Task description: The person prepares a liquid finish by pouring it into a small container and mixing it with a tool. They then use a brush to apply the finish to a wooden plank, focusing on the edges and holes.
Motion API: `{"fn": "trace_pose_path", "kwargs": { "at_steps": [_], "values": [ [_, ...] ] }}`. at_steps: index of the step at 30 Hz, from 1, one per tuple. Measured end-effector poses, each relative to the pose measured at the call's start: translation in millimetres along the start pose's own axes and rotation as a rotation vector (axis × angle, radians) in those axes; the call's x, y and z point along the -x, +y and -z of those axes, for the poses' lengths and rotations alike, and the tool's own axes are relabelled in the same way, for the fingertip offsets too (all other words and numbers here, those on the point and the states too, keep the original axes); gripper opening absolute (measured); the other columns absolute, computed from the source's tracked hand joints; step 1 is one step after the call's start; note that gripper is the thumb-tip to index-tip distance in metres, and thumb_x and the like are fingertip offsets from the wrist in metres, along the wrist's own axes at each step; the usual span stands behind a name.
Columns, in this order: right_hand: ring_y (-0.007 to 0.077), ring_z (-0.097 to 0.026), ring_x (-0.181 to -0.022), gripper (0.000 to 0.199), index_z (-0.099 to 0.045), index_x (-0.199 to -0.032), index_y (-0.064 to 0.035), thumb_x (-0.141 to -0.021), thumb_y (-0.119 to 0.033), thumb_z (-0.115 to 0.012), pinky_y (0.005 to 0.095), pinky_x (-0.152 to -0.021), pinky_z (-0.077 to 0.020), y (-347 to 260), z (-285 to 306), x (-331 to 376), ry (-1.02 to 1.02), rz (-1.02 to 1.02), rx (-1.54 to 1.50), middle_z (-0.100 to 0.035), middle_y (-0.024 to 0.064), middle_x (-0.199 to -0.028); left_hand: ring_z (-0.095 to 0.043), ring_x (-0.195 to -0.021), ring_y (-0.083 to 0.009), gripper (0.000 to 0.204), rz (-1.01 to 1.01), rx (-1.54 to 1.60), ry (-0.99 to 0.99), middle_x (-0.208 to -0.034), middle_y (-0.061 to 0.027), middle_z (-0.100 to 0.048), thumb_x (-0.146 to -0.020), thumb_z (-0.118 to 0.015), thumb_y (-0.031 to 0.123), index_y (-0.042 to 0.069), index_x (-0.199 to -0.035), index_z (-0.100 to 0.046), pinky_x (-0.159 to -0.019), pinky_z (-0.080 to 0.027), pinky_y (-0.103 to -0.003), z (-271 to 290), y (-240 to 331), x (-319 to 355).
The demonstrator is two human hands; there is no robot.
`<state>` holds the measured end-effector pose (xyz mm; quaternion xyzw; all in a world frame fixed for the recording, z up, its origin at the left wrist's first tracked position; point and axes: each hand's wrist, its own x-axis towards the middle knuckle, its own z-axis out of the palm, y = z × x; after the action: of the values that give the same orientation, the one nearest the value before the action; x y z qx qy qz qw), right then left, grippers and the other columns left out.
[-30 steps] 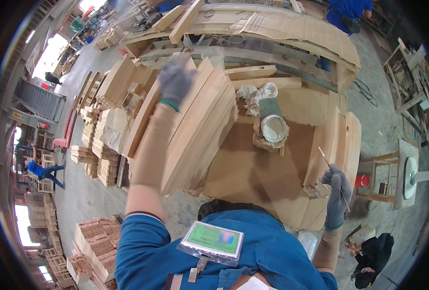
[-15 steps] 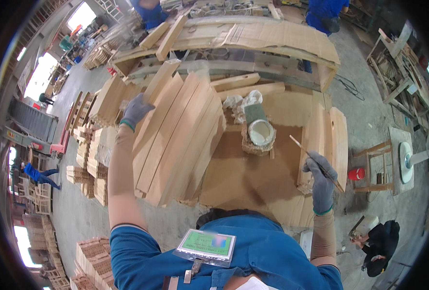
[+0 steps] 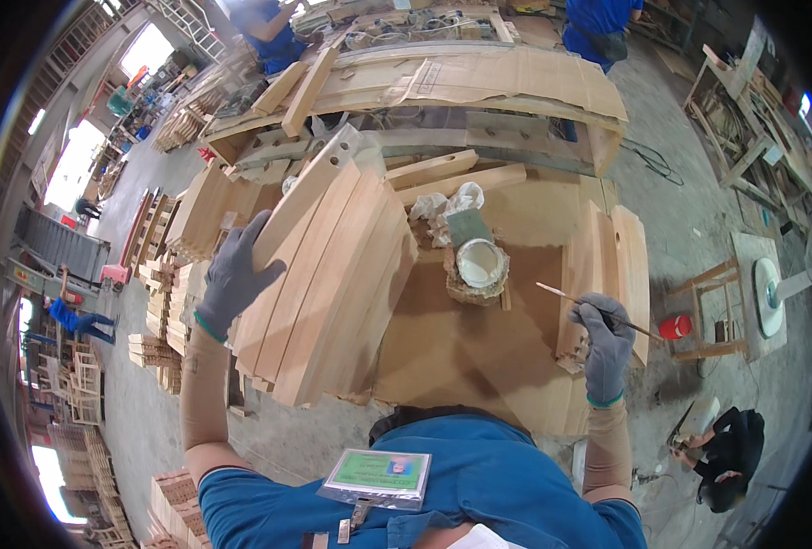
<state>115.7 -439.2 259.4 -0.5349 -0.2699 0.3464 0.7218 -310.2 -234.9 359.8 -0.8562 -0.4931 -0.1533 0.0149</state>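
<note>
My left hand (image 3: pixel 234 274), in a grey glove, grips the near end of a pale wooden board (image 3: pixel 307 194) that has a hole at its far end. The board is tilted up over a row of similar boards (image 3: pixel 310 284) laid side by side. In my gloved right hand (image 3: pixel 604 348) is a thin brush (image 3: pixel 557 292), its whitish tip pointing left. Between the hands stands a round pot (image 3: pixel 479 263) of white paste or paint, its outside crusted. A dull green block (image 3: pixel 469 225) sits just behind the pot.
Brown cardboard (image 3: pixel 479 357) covers the work surface. Upright boards (image 3: pixel 607 265) stand at its right, near my right hand. Crumpled white plastic (image 3: pixel 435 209) lies behind the pot. A long wooden bench (image 3: pixel 506 78) crosses beyond. Stacked wood (image 3: pixel 186 288) is at left; several people work around.
My left hand has come nearer and now grips the end board, which has risen from the row. The brush in my right hand has turned flatter, its tip lower and farther left.
</note>
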Motion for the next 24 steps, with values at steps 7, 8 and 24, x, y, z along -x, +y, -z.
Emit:
{"fn": "trace_pose_path", "kwargs": {
  "at_steps": [7, 8, 24],
  "values": [
    [0.0145, -0.061, -0.074, 0.006, -0.058, -0.09, 0.0002, -0.085, 0.004, -0.055, 0.0269, -0.073, -0.0532, 9.0, -9.2, -3.4, -0.057, 0.0, 0.016, -0.061, 0.0082, -0.086, -0.055, -0.086, -0.0289, 0.076, -0.18, -0.057, 0.125, -0.096, -0.0135, -0.052, -0.064, -0.077, 0.018, 0.009, -0.132, -0.044, -0.075, -0.047, -0.038, 5.2, 18.1, 17.7],
    [0.0145, -0.061, -0.074, 0.006, -0.057, -0.09, 0.0003, -0.085, 0.004, -0.055, 0.027, -0.073, -0.0531, 9.1, -8.9, -3.1, -0.069, -0.003, 0.015, -0.061, 0.0082, -0.086, -0.055, -0.088, -0.0292, 0.076, -0.16, -0.068, 0.114, -0.099, -0.0138, -0.052, -0.065, -0.077, 0.017, 0.009, -0.132, -0.044, -0.076, -0.047, -0.038, 3.9, 12.3, 19.1],
    [0.0143, -0.06, -0.074, 0.005, -0.056, -0.09, -0.001, -0.085, 0.001, -0.056, 0.0265, -0.072, -0.0507, -4.2, -29.6, 23.5, 0.011, -0.013, 0.227, -0.059, 0.0078, -0.085, -0.058, -0.102, -0.0375, 0.057, 0.287, 0.142, -0.206, -0.106, -0.0229, -0.061, -0.077, -0.06, 0.047, 0.004, -0.113, -0.053, -0.087, -0.044, -0.041, -90.4, -148.0, -46.5]
  ]
}}
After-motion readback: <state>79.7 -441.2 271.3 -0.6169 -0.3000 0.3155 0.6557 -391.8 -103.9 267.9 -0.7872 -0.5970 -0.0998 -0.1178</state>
